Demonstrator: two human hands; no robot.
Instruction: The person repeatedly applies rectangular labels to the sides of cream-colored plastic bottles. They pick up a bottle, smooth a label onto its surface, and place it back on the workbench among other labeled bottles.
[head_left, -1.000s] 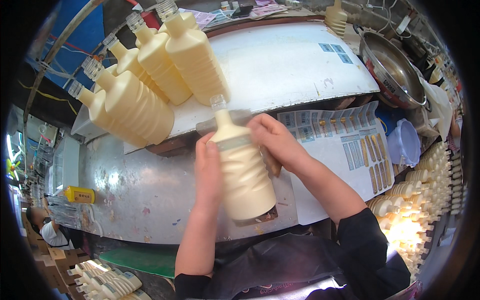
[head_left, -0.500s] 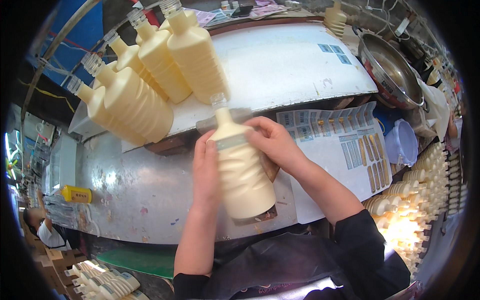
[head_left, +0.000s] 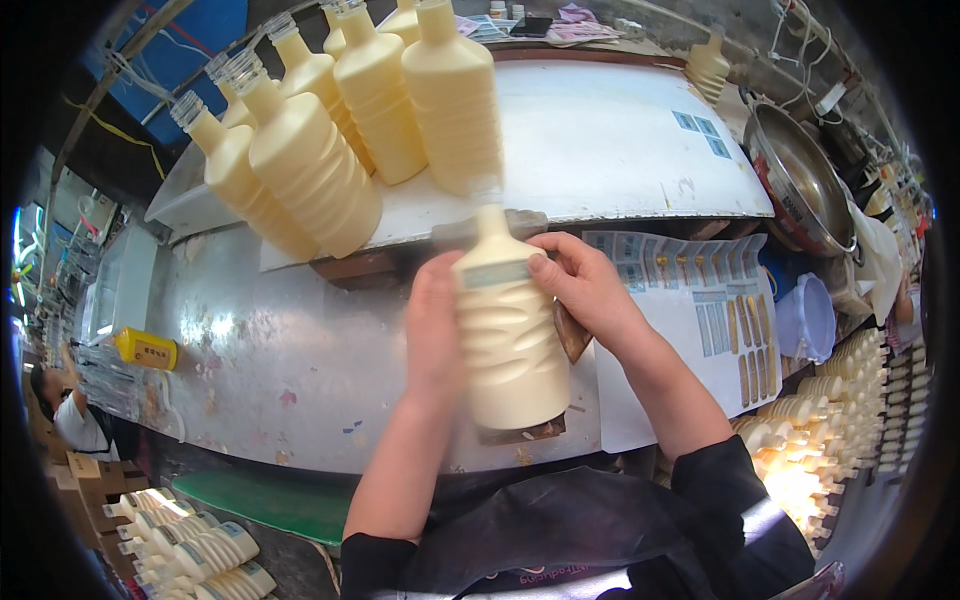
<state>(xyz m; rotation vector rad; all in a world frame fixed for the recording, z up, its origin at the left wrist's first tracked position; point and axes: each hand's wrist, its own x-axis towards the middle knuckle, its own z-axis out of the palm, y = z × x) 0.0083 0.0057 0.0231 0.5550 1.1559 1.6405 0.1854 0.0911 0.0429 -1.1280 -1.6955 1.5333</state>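
A cream-coloured plastic bottle (head_left: 515,350) with a clear, narrow neck and rippled sides stands tilted in front of me, over a small dark block on the bench. A greyish-blue label strip (head_left: 497,274) runs across its shoulder. My right hand (head_left: 585,285) grips the bottle's right shoulder, the thumb pressing at the strip's right end and the fingers behind. Against the bottle's left side is my left hand (head_left: 435,320), its fingers smeared by motion, so their hold is unclear.
Several similar bottles (head_left: 315,165) stand on the white raised board (head_left: 600,140) at the far left. To the right lie label sheets (head_left: 700,300), a pale lilac bucket (head_left: 803,318) and a large metal pan (head_left: 800,165). A yellow container (head_left: 146,348) rests at the bench's left.
The view has shifted, so bench and bottles sit differently in the picture. The bottle now looks more upright. My left thumb no longer shows on the label; the left hand is at the bottle's side.
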